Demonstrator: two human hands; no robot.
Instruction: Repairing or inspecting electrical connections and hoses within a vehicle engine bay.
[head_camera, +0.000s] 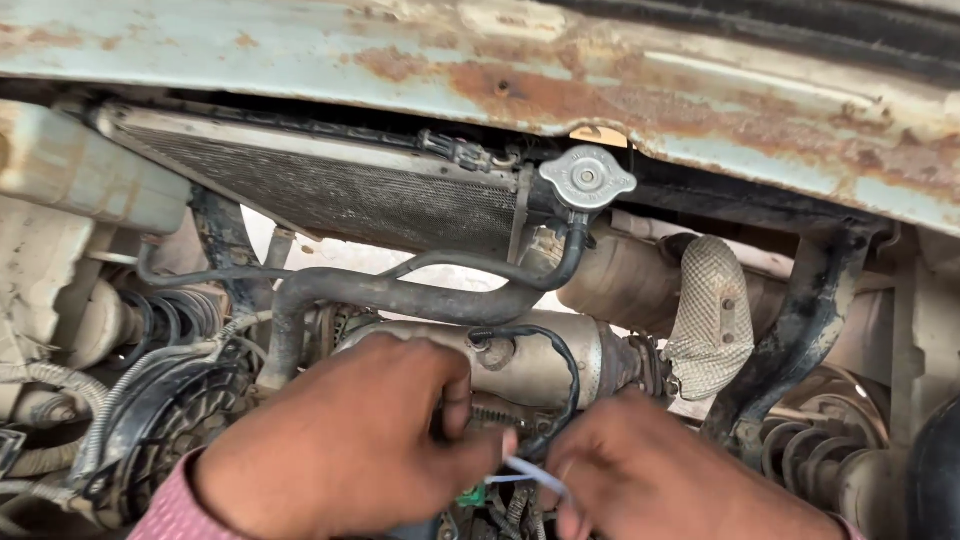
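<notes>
My left hand (345, 440) and my right hand (660, 475) meet low in an engine bay, over a bundle of black wires (545, 395). Between the fingertips of both hands runs a thin white cable tie (530, 473). My left thumb and fingers pinch one end of the tie; my right fingers pinch the other. A small green connector (471, 495) shows just below the tie. What lies under the hands is hidden.
A radiator (340, 190) with a metal cap (587, 178) sits behind. A thick black hose (400, 295) crosses above the hands. A fan shroud (170, 420) is at left, a mesh heat shield (712, 305) and black bracket (800, 320) at right. A rusty body panel (480, 60) overhangs.
</notes>
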